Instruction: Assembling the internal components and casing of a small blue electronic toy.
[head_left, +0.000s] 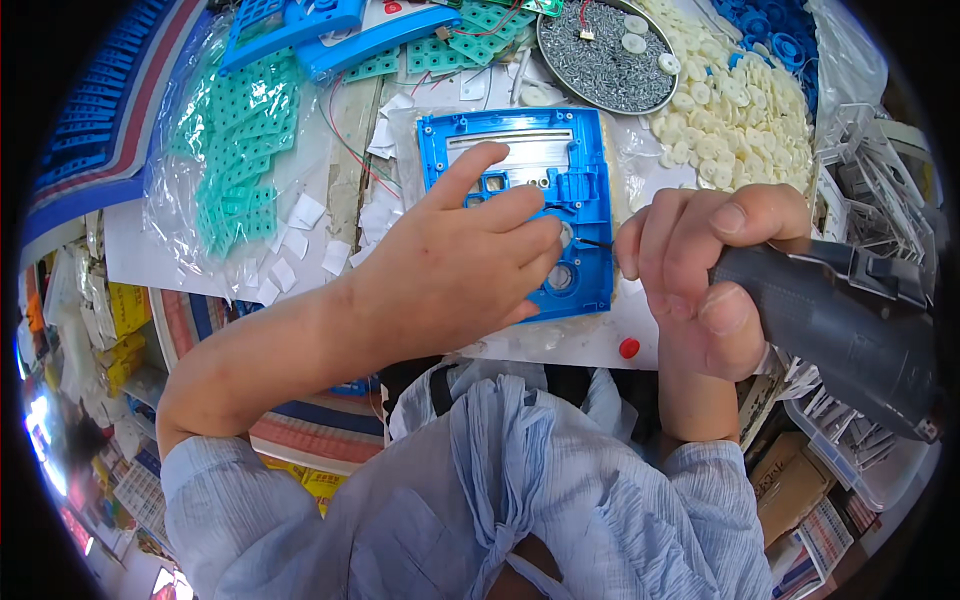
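A blue plastic housing (pixel 590 290) lies on the work surface before me, its ribbed inner side up, with a clear window strip near its far edge. My left hand (pixel 450 260) rests across its left and middle parts. The fingers are spread, the index finger reaching toward the window strip, and they hide much of the inside. In my right hand (pixel 690 240) is a dark electric screwdriver (pixel 830 310), held nearly level from the right. Its thin bit (pixel 597 243) points left into the housing beside a whitish round part; whether it touches a screw is hidden.
A round metal tray (pixel 605 60) of small screws stands beyond the housing, next to a heap of cream plastic discs (pixel 740 120). Green button sheets (pixel 235 150) lie in clear plastic at left, near white paper pieces (pixel 305 212). A red cap (pixel 629 348) sits near the front edge.
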